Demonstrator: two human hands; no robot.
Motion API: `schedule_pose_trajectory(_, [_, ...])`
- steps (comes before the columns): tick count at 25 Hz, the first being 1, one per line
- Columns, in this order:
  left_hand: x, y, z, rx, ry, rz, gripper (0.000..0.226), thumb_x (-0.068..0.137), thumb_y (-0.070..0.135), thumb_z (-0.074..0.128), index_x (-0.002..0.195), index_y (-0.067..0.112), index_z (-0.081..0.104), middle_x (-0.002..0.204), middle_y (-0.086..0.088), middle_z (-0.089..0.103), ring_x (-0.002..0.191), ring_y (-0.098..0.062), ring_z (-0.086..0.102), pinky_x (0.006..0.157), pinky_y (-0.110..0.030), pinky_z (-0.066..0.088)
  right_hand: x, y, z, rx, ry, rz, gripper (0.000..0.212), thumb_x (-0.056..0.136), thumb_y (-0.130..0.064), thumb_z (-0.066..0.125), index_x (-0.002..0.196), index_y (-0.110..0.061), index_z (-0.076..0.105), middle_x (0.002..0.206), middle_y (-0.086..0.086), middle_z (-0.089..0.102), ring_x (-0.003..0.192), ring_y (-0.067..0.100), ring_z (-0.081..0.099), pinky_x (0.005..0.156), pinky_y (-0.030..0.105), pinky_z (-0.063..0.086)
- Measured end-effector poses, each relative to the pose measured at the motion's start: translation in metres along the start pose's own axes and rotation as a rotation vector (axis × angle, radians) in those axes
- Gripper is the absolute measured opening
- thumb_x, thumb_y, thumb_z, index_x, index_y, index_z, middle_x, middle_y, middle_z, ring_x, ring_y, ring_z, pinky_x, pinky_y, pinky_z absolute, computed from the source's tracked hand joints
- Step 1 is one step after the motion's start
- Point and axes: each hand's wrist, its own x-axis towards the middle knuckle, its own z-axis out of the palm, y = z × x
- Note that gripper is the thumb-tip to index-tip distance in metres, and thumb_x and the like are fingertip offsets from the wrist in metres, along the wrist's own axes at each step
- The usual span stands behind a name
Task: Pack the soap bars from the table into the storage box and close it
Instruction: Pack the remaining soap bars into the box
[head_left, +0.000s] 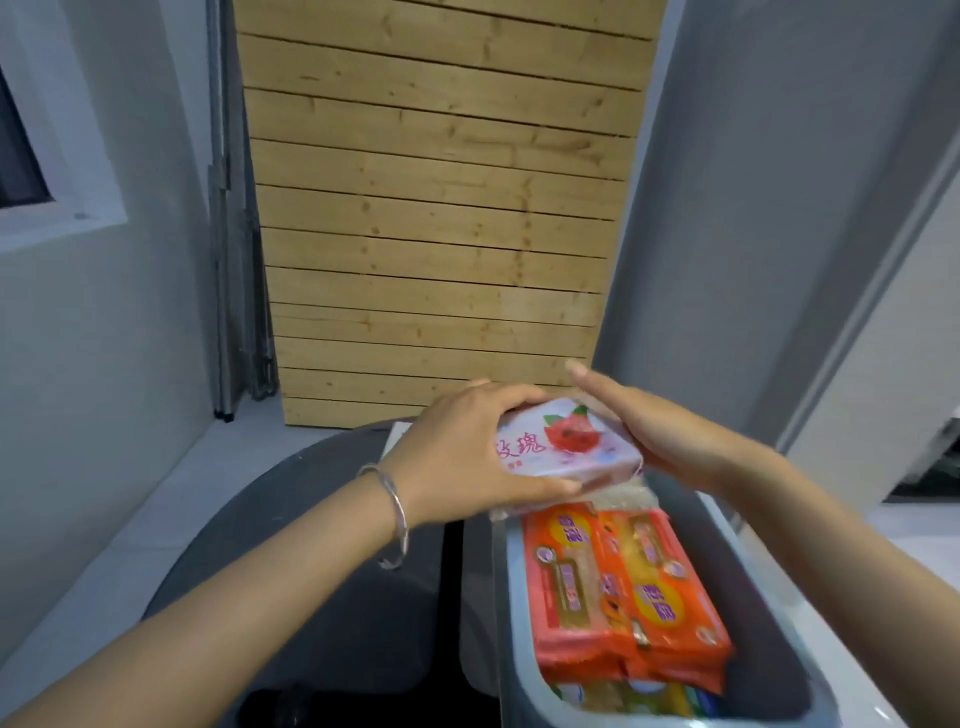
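A pink-wrapped soap bar (569, 444) with a red flower print was held over the far end of the grey storage box (769, 618), just above the packs already inside. The left hand (467, 457) gripped it from its near-left side, thumb along the front edge and fingers curled over the back. The right hand (649, 431) lay flat against the bar's right end, fingers straight and pressed together. Two orange soap packs (623, 587) lay side by side in the box, with more wrapped bars beneath them. A silver bangle (395, 519) circled the left wrist. The box sat on a dark round table (322, 571), before a wall of wooden slats (436, 208).
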Motion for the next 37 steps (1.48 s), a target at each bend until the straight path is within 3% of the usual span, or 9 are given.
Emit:
schedule_pose_trajectory(3, [-0.008, 0.028, 0.013, -0.050, -0.016, 0.086, 0.066, 0.054, 0.069, 0.069, 0.112, 0.044, 0.050, 0.101, 0.024, 0.059, 0.092, 0.002, 0.051, 0.076, -0.017, 0.045, -0.049, 0.013, -0.015, 0.039, 0.021, 0.005, 0.044, 0.076, -0.055, 0.060, 0.096, -0.019, 0.074, 0.096, 0.003, 0.077, 0.085, 0.011, 0.071, 0.076, 0.025, 0.056])
schedule_pose_trajectory(6, [-0.017, 0.033, 0.021, -0.205, -0.130, -0.044, 0.060, 0.060, 0.062, 0.071, 0.113, 0.045, 0.048, 0.102, 0.020, 0.058, 0.069, 0.006, 0.054, 0.063, -0.009, 0.043, -0.087, 0.033, -0.013, 0.110, 0.057, -0.029, 0.043, 0.079, -0.042, 0.065, 0.104, -0.008, 0.070, 0.095, 0.006, 0.075, 0.082, 0.012, 0.070, 0.074, 0.026, 0.057])
schedule_pose_trajectory(10, [-0.037, 0.031, 0.032, -0.222, -0.326, -0.047, 0.035, 0.060, 0.048, 0.080, 0.091, 0.036, 0.068, 0.071, 0.023, 0.063, 0.062, 0.009, 0.053, 0.055, -0.005, 0.038, -0.112, 0.053, 0.004, 0.019, -0.011, -0.059, 0.036, 0.075, -0.024, 0.072, 0.110, -0.015, 0.069, 0.102, 0.008, 0.076, 0.090, 0.017, 0.072, 0.079, 0.027, 0.059])
schedule_pose_trajectory(13, [-0.046, 0.032, 0.033, -0.173, -0.399, -0.041, 0.030, 0.055, 0.054, 0.080, 0.079, 0.041, 0.066, 0.068, 0.019, 0.060, 0.064, 0.005, 0.051, 0.056, -0.008, 0.039, -0.115, 0.057, 0.009, -0.149, -0.098, -0.091, 0.035, 0.076, -0.024, 0.077, 0.110, -0.023, 0.071, 0.105, -0.003, 0.074, 0.095, 0.011, 0.070, 0.082, 0.022, 0.056])
schedule_pose_trajectory(18, [-0.050, 0.032, 0.041, -0.078, -0.518, 0.033, 0.024, 0.067, 0.048, 0.075, 0.084, 0.032, 0.072, 0.070, 0.024, 0.062, 0.074, 0.002, 0.056, 0.061, -0.007, 0.040, -0.113, 0.064, 0.011, -0.307, -0.131, -0.142, 0.021, 0.082, -0.031, 0.070, 0.101, -0.025, 0.076, 0.099, -0.018, 0.073, 0.094, 0.002, 0.065, 0.082, 0.016, 0.052])
schedule_pose_trajectory(22, [-0.043, 0.016, 0.031, -0.133, -0.403, -0.007, 0.019, 0.070, 0.042, 0.075, 0.087, 0.036, 0.070, 0.086, 0.025, 0.065, 0.087, 0.005, 0.054, 0.069, -0.006, 0.041, -0.105, 0.061, -0.005, -0.118, 0.072, -0.126, 0.022, 0.077, -0.037, 0.066, 0.095, -0.027, 0.075, 0.099, -0.009, 0.076, 0.098, 0.008, 0.070, 0.082, 0.020, 0.056])
schedule_pose_trajectory(29, [-0.022, -0.050, 0.031, -0.213, -0.054, -0.237, 0.027, 0.077, 0.038, 0.069, 0.103, 0.030, 0.063, 0.098, 0.020, 0.061, 0.087, 0.012, 0.055, 0.071, -0.003, 0.041, -0.044, 0.052, -0.007, -0.184, 0.285, -0.181, 0.011, 0.086, -0.032, 0.063, 0.091, -0.028, 0.072, 0.094, -0.013, 0.073, 0.095, 0.005, 0.066, 0.083, 0.019, 0.051])
schedule_pose_trajectory(33, [-0.014, -0.111, 0.044, -0.227, 0.067, -0.473, 0.028, 0.079, 0.029, 0.069, 0.105, 0.019, 0.064, 0.108, 0.001, 0.064, 0.100, -0.018, 0.058, 0.084, -0.026, 0.045, -0.001, 0.054, 0.005, -0.303, 0.300, -0.207, 0.012, 0.088, -0.027, 0.063, 0.095, -0.023, 0.072, 0.099, -0.011, 0.070, 0.095, 0.005, 0.063, 0.088, 0.024, 0.048])
schedule_pose_trajectory(37, [-0.009, -0.165, 0.063, -0.100, 0.143, -0.680, 0.050, 0.077, 0.030, 0.071, 0.119, 0.010, 0.055, 0.123, -0.012, 0.057, 0.112, -0.026, 0.054, 0.096, -0.036, 0.045, 0.032, 0.067, 0.020, -0.332, 0.400, -0.184, 0.018, 0.088, -0.024, 0.064, 0.103, -0.016, 0.070, 0.108, -0.005, 0.067, 0.108, 0.012, 0.058, 0.095, 0.023, 0.040])
